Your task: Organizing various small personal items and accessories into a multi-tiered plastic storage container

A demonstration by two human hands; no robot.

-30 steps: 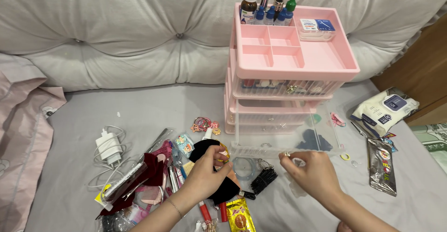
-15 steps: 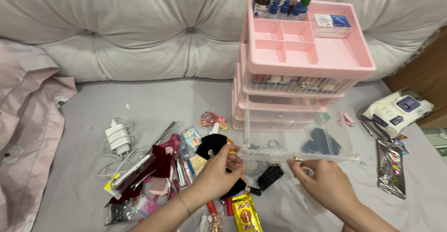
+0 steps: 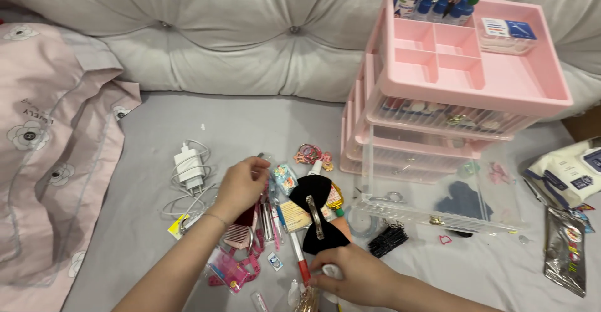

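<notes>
My left hand point(image 3: 241, 187) reaches into a pile of small items on the grey sheet, fingertips pinched near a small clear piece by some pens point(image 3: 270, 215); whether it grips anything is unclear. My right hand point(image 3: 354, 279) lies low in the view, fingers curled around a small white object point(image 3: 332, 272), next to a red-and-white pen point(image 3: 300, 260). A black bow hair clip point(image 3: 316, 215) lies between the hands. A pink comb point(image 3: 235, 235) sits below my left wrist.
A pink drawer organiser point(image 3: 532, 93) stands at the right with bottles on top and a clear drawer point(image 3: 501, 221) pulled out. A white charger with cable point(image 3: 188, 167), black hairpins point(image 3: 388, 240), a wipes pack point(image 3: 566, 173), a foil packet point(image 3: 565, 249) and pink fabric point(image 3: 50, 162) lie around.
The view has swung left. My left hand moved from near the drawer into the pile. My right hand dropped from the drawer's front to the lower part of the pile.
</notes>
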